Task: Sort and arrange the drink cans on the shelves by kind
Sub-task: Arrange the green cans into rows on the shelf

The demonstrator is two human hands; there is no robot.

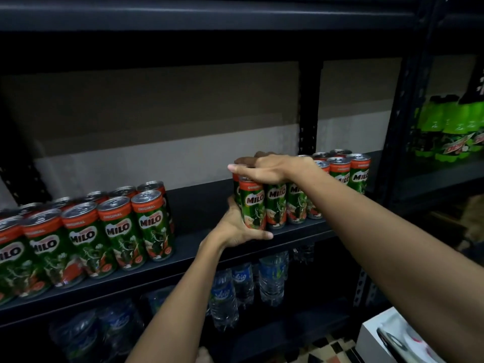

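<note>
Two bunches of Milo cans stand upright on the dark shelf (199,203). The big bunch (86,237) is far to the left. The small bunch (301,195) is on the right, with a bare gap between them. The left hand (237,226) wraps its grip around the bottom of the nearest can (252,206). The right hand (264,170) lies on the can tops, fingers bent over them. The big bunch lies to the left of both hands, and the left hand is closer to it

I see green aluminium Milo cans (110,231) with orange-red bands, a black metal shelf (199,205), and neon-green plastic bottles (450,127).
</note>
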